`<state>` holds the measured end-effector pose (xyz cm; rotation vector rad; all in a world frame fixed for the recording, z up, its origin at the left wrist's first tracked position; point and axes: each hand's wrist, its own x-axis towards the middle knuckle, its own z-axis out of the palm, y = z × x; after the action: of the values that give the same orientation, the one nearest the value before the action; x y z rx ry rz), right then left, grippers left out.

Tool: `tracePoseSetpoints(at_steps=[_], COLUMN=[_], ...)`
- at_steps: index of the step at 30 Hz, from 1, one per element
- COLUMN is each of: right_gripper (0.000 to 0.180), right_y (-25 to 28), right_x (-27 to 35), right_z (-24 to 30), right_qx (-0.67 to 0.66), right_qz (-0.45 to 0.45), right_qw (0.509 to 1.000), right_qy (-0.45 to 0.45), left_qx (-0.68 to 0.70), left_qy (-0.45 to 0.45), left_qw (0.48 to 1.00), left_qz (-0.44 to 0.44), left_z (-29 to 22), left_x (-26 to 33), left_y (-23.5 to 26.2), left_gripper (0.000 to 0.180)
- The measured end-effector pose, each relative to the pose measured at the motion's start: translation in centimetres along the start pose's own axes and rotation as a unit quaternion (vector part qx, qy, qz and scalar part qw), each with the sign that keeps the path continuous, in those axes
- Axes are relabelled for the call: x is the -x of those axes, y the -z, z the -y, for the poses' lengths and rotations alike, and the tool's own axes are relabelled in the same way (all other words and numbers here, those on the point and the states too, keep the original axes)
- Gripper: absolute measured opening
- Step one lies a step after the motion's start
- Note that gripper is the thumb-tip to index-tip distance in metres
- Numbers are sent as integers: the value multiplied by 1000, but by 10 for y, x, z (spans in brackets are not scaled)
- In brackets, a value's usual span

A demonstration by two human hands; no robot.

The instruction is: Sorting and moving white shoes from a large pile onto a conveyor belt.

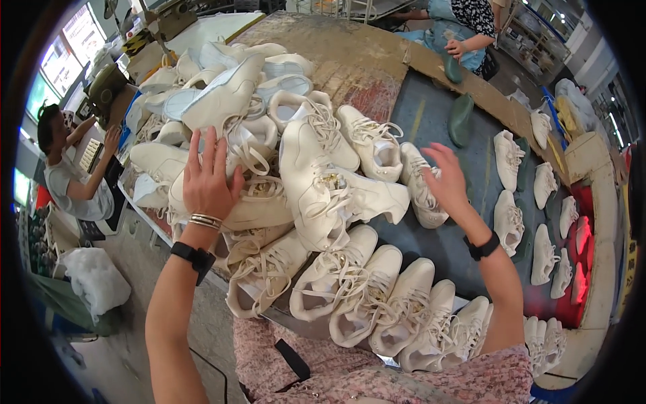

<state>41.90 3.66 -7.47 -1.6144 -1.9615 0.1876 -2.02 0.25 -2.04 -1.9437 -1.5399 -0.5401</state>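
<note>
My left hand (207, 176) lies over the heap of cream lace-up shoes, its fingers stretched out and apart, touching a pale shoe upper (254, 214). Beside a cream sneaker (422, 188) is my right hand (445, 176), fingers spread; whether it touches the shoe I cannot tell. Between my hands, a cream shoe (306, 178) lies across others with its laces loose. Another sneaker (373, 143) rests just left of the one by my right hand. Nearest my body, several sneakers (367, 296) stand in a slanted row along the edge.
On the dark conveyor belt (420, 108) lie a green shoe last (460, 121) and several cream shoes (509, 222). The belt runs toward a red-lit opening (584, 269) at right. One co-worker (77, 165) sits at left; another person's hand (456, 48) is at the far side.
</note>
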Motion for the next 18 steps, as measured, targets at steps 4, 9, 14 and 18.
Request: tracePoseSetpoints(at_steps=[4,9,14,18], right_gripper=[48,48,48,40], right_y=[-57,-60,5,36], right_x=[-38,-73,-136,-167], right_z=[-15,-3,-63,-98], right_qx=[-13,-123,-41,46], right_qz=[143,301,178,160], right_qw=[990,934,980,983], right_qy=[-15,-146,-75,-80], left_qx=[9,18,22,29], left_qy=[3,10,9,4], left_qw=[1000,1000,1000,999], left_qz=[-2,11,14,12], left_z=[-13,-8,-7,-4], left_x=[-3,3,1,3], left_y=[-10,-11,-6,-11], left_gripper=[52,52,53,55])
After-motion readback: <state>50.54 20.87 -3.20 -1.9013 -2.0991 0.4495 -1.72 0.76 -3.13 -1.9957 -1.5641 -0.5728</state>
